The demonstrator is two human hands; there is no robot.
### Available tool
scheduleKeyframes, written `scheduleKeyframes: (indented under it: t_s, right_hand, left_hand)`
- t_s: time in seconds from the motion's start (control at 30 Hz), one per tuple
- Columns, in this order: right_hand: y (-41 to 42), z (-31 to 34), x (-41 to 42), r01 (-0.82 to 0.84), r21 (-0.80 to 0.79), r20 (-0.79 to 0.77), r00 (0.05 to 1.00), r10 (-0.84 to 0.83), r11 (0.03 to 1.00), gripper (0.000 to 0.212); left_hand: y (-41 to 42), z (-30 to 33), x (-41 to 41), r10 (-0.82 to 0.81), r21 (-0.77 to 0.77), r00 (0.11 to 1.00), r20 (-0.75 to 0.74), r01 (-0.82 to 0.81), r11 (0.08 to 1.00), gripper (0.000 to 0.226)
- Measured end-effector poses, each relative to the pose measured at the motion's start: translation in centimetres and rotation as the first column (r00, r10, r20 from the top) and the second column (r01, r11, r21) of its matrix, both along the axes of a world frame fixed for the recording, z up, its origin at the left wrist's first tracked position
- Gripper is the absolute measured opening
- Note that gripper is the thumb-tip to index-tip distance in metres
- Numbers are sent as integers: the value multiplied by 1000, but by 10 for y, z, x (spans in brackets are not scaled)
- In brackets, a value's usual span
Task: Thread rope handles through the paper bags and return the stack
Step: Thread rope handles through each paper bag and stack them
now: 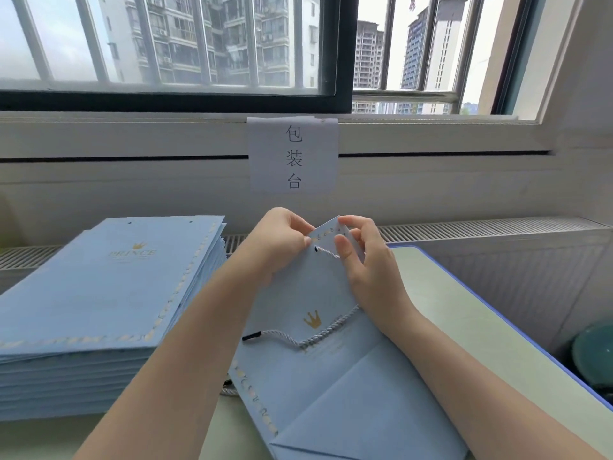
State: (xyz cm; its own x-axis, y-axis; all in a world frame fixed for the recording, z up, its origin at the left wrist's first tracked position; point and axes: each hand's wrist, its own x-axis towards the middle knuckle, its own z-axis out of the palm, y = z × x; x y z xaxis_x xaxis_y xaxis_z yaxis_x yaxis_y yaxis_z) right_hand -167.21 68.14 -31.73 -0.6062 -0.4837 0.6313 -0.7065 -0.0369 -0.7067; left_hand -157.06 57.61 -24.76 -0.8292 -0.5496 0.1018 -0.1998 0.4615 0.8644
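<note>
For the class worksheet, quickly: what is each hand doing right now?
Left hand: pinching the top edge of the paper bag.
Right hand: pinching the bag's top corner, at the rope by the hole.

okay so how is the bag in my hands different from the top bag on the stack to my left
The held bag is lifted and tilted, gripped at its top by the left hand and right hand; the top stack bag lies flat. The held bag has a rope handle running from one hole; the stack bag's two holes are empty. Both are light blue with a gold crown.
</note>
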Motion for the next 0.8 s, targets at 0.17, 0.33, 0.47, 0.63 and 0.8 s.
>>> scheduleKeyframes:
  t_s: [0.17, 0.33, 0.47, 0.63, 0.8]
  right_hand:
    - [4, 4, 2, -47, -17, -53, 998, 46, 999, 12]
    - [0, 1, 3, 60, 49, -198, 979, -49, 997, 15]
    - [1, 8, 7, 111, -4, -202, 973, -110, 994, 21]
    - [3, 11, 11, 129, -43, -221, 966, -135, 991, 22]
    - [4, 13, 12, 100, -111, -234, 964, -124, 989, 20]
  left_hand:
    - [0, 3, 0, 38, -119, 999, -23, -41, 992, 30]
    - [-3, 8, 4, 37, -129, 999, 35, -33, 991, 38]
    - [-13, 16, 14, -26, -23, 998, 62, 28, 999, 44]
    - [-19, 21, 27, -147, 144, 989, 4, 145, 979, 20]
    - [-26, 21, 27, -199, 363, 980, -6, 188, 913, 19]
